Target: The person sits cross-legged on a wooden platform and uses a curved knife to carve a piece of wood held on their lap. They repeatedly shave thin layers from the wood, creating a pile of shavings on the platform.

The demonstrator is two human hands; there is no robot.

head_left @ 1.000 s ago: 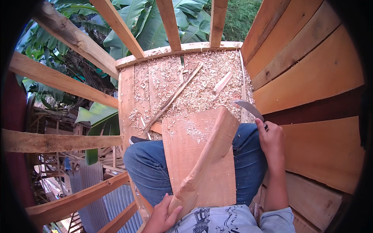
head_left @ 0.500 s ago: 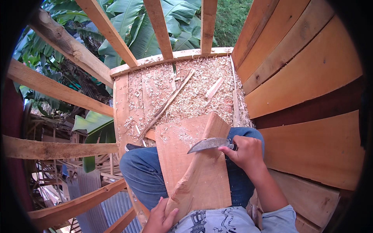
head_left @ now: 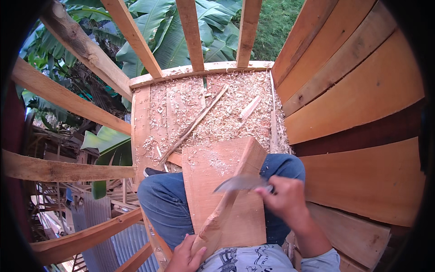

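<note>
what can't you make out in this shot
In the head view:
- Knife: blade blurred; whether its edge touches the wooden block can't be told.
- Its handle: mostly hidden by the right hand.
- Left hand: wrist cut off by the lower edge.
- Dark shoe: mostly hidden by the left leg.

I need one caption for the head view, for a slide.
The right hand holds a curved knife over a piece of wood gripped by the left hand.

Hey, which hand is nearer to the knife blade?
Right. The right hand grips the handle, just right of the knife blade; the left hand is farther, lower left in view, holding the wooden piece.
</note>
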